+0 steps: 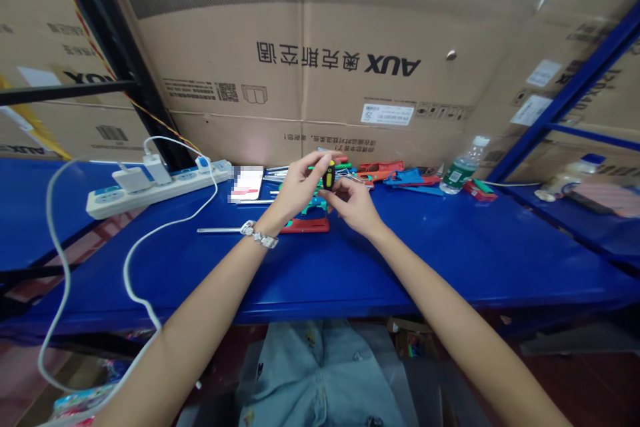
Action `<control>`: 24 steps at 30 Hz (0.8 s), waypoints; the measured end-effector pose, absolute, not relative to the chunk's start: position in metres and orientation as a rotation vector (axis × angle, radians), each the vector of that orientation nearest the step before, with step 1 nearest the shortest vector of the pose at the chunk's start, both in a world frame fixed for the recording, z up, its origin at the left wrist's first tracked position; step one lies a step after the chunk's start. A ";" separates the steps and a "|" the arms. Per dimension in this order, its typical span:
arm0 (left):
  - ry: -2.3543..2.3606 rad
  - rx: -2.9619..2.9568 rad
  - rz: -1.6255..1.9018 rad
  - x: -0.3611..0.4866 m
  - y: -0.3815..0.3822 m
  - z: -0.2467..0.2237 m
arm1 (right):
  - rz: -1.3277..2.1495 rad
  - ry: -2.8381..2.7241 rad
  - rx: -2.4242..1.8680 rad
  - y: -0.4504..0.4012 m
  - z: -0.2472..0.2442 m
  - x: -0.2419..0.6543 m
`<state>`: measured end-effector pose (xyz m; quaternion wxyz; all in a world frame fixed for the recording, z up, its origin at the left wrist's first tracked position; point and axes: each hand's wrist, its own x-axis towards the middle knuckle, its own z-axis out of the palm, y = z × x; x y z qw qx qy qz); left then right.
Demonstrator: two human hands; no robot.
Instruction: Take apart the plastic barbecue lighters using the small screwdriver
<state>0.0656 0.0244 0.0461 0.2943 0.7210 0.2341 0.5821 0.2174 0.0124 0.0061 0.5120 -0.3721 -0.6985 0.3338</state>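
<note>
My left hand point(299, 187), with a silver bracelet point(259, 235) at its wrist, grips a small yellow-and-black handle point(329, 175) that looks like a screwdriver's. Just below and to the right, my right hand point(356, 205) has its thumb and fingers closed at the handle's lower end; whether it also pinches something small is hard to see. Under my left wrist lies a red-handled tool point(313, 225) with a long metal tube, like a stick lighter. Behind my hands is a pile of similar tools, including green point(316, 203) and blue point(407, 177) ones, partly hidden.
A white power strip point(160, 192) with chargers stands at the left, its cable looping over the blue table point(450, 260). A card point(249, 183) lies near it. A water bottle point(464, 167) and a small red box point(480, 191) are at the right. Large cardboard point(320, 27) backs the table.
</note>
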 end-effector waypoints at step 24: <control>0.761 1.831 1.655 0.071 0.024 0.045 | 0.587 -1.642 -0.838 0.013 0.006 0.214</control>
